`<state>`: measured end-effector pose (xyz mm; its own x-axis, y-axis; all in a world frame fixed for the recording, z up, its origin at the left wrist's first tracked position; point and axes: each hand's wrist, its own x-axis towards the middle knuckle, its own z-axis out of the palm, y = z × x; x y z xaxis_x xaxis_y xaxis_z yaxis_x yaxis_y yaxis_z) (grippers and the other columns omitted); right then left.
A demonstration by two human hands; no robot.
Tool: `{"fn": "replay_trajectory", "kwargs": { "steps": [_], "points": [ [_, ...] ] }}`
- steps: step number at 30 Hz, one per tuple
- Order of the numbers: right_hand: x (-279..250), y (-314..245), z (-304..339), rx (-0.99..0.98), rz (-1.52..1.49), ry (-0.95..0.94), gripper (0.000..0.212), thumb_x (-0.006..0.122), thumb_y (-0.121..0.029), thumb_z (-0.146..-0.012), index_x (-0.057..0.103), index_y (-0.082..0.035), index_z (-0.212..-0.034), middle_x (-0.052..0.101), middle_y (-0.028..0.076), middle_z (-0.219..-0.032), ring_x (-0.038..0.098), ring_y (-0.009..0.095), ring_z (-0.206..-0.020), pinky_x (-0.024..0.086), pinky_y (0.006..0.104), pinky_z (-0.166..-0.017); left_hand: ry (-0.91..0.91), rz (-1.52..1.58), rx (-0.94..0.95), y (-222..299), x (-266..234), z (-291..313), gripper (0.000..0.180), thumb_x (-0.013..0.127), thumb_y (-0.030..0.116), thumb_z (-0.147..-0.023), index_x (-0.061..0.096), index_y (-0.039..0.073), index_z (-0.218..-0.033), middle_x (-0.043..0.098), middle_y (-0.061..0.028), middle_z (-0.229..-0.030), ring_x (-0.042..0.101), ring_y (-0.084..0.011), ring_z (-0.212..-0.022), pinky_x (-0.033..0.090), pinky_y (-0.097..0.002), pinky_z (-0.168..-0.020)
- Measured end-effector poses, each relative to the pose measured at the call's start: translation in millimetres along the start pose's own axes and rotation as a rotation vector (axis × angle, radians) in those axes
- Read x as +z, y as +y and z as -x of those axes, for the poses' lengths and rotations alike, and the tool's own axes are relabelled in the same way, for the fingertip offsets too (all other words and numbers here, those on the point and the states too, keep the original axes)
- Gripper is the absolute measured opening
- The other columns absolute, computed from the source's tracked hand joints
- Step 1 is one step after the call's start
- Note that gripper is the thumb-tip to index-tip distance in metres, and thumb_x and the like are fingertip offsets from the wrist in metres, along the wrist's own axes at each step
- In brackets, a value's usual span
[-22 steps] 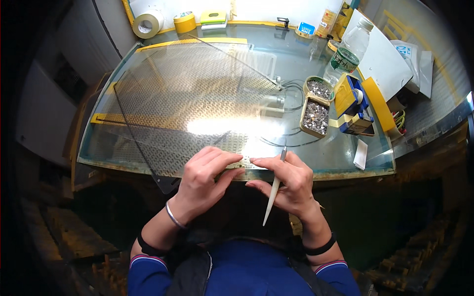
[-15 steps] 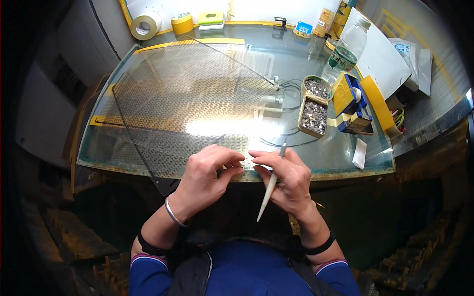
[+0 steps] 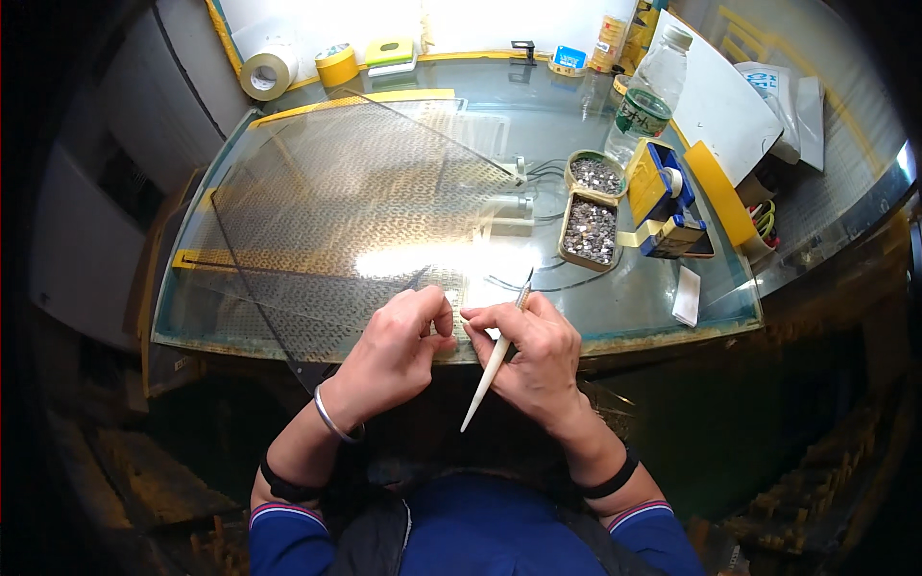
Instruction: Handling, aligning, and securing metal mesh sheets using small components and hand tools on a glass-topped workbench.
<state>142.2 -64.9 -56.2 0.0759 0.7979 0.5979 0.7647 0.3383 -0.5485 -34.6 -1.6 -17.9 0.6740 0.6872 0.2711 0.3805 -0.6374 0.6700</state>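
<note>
My left hand (image 3: 396,338) is closed, its index finger curled down close to the thumb at the near edge of a perforated, patterned sheet (image 3: 327,202). Whatever is between those fingertips, if anything, is too small to make out. Close beside it, my right hand (image 3: 534,360) holds a slim craft knife (image 3: 488,382) with a white tapered handle and a metal collar. The knife lies between thumb and fingers, its dark pointed tip facing away from me and its handle end toward me. Thumb and index finger of this hand nearly meet by the sheet's pale strip.
Right of the sheet sit two open tins (image 3: 589,230) of small mixed bits, a blue-and-yellow tape dispenser (image 3: 663,206) and a plastic bottle (image 3: 653,91). Thin black cables (image 3: 547,173) lie beside the tins. Tape rolls (image 3: 269,74) stand at the back left. A bright glare covers the glass tabletop's (image 3: 615,307) middle.
The whole view has shifted slightly, so the table sits further left. My left index finger has curled closer to the thumb; my right thumb and index have drawn together. The knife stays in my right hand.
</note>
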Motion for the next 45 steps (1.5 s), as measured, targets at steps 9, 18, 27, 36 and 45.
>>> {"fn": "replay_trajectory", "kwargs": {
  "steps": [9, 18, 27, 36, 45],
  "points": [
    [4.5, 0.8, -2.0, -0.048, -0.024, 0.079, 0.011, 0.078, -0.013, -0.074, 0.07, -0.014, -0.082, 0.063, 0.003, -0.066, 0.059, 0.022, -0.069, 0.048, 0.036, -0.059, 0.134, 0.046, 0.042, -12.5, 9.9, 17.1, 0.024, 0.072, -0.009, -0.074, 0.062, 0.001, -0.094, 0.059, -0.0102, -0.086, 0.061, -0.0263, -0.086, 0.052, -0.0372, -0.072],
    [-1.5, -5.4, -6.2, 0.047, -0.093, 0.023, 0.016, 0.083, -0.011, -0.074, 0.071, -0.012, -0.084, 0.077, -0.001, -0.092, 0.06, 0.02, -0.073, 0.051, 0.0318, -0.065, 0.148, 0.008, 0.075, -21.2, 3.3, 19.0, 0.016, 0.079, 0.005, -0.074, 0.071, 0.006, -0.088, 0.061, -0.0093, -0.09, 0.058, -0.0264, -0.085, 0.047, -0.0382, -0.074],
    [1.8, -7.5, -6.4, 0.053, -0.022, -0.003, 0.014, 0.082, -0.014, -0.075, 0.071, -0.011, -0.082, 0.077, -0.002, -0.092, 0.061, 0.02, -0.074, 0.051, 0.0328, -0.066, 0.206, 0.041, 0.207, -19.1, 4.8, 24.9, 0.017, 0.078, -0.001, -0.072, 0.067, 0.003, -0.085, 0.06, -0.0097, -0.09, 0.059, -0.0248, -0.08, 0.048, -0.0342, -0.067],
    [-9.3, -19.1, 8.5, 0.249, -0.884, -0.064, 0.011, 0.075, -0.004, -0.086, 0.068, -0.003, -0.095, 0.075, 0.01, -0.096, 0.069, 0.015, -0.088, 0.054, 0.0278, -0.082, 0.459, -0.434, 0.691, -2.4, -9.8, 60.5, 0.032, 0.086, 0.006, -0.063, 0.075, 0.015, -0.091, 0.055, -0.0001, -0.094, 0.055, -0.0143, -0.071, 0.042, -0.0271, -0.055],
    [-33.6, -39.3, 8.4, 0.299, -1.085, -0.386, 0.011, 0.074, -0.004, -0.089, 0.067, 0.0, -0.097, 0.072, 0.008, -0.091, 0.067, 0.012, -0.087, 0.054, 0.0262, -0.08, 0.466, -0.459, 0.817, 12.2, -19.3, 59.8, 0.035, 0.086, 0.008, -0.066, 0.076, 0.014, -0.099, 0.056, 0.0023, -0.098, 0.055, -0.0117, -0.075, 0.042, -0.0243, -0.055]
  ]
}}
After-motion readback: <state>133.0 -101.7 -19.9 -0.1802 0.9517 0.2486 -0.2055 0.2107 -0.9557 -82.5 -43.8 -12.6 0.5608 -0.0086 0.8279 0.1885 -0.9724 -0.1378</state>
